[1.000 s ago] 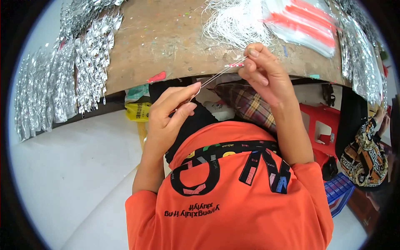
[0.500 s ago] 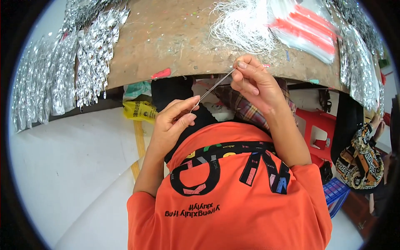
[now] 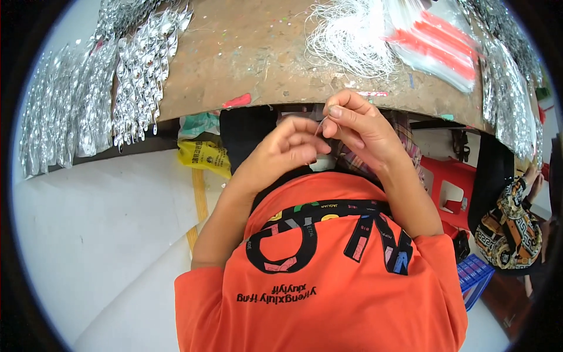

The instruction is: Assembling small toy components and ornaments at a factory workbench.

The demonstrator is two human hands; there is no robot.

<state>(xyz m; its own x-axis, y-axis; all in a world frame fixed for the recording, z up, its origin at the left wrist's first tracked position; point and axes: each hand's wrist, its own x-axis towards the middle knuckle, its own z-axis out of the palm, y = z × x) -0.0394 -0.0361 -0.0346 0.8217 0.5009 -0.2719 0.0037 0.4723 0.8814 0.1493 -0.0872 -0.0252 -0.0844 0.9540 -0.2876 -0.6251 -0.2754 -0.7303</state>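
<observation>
Both hands were pinched shut on a thin wire (image 3: 321,124) at the tabletop's (image 3: 246,64) near edge, left hand (image 3: 287,149) touching right hand (image 3: 363,132) (mid-threading I'd guess), so next needed a steady pull.

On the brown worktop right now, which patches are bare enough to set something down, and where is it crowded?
Bare: the middle of the brown worktop, between the silver foil pieces and the white thread bundle. Crowded: the right side, under thread, clear red-striped bags and more foil, and the near edge where both hands work.
</observation>
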